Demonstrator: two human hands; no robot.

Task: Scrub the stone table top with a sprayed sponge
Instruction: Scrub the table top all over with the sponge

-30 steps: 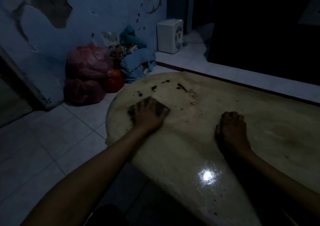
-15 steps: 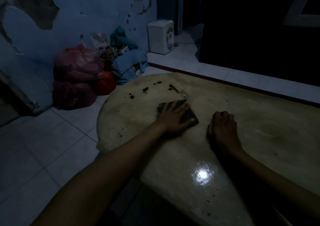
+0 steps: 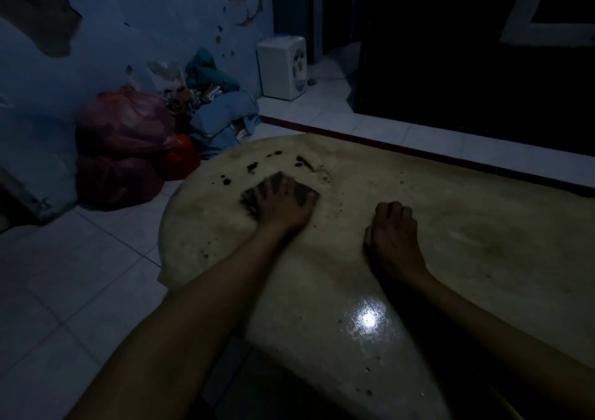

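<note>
Sponge: the dark sponge (image 3: 302,192) lies flat on the far left part of the tabletop (image 3: 483,226), under the left hand. Only its left corner and right edge show past the fingers.

Why it is there: just beyond it are dark spots (image 3: 252,165) of dirt on the pale stone. I judge that the sponge is placed here to work on this dirty zone.

Left hand: the left hand (image 3: 283,207) lies palm down on the sponge with its fingers spread and nearly straight, so it presses the sponge and does not curl around it. A flat palm probably gives more pressure over the whole sponge.

Left arm: it reaches out long from the near left, low over the rounded edge of the tabletop.

Right hand: the right hand (image 3: 394,236) rests on the tabletop to the right of the sponge, apart from it. Its fingers are curled under into a loose fist and I see nothing held in it. It seems to support the body during the scrubbing.

Tabletop surface: the near part shines with a bright reflection (image 3: 368,318), perhaps because it is wet.

Around: on the tiled floor (image 3: 80,290) at the far left stand red bags (image 3: 125,149), a pile of blue cloth (image 3: 225,113) and a small white appliance (image 3: 283,67) by the wall.
</note>
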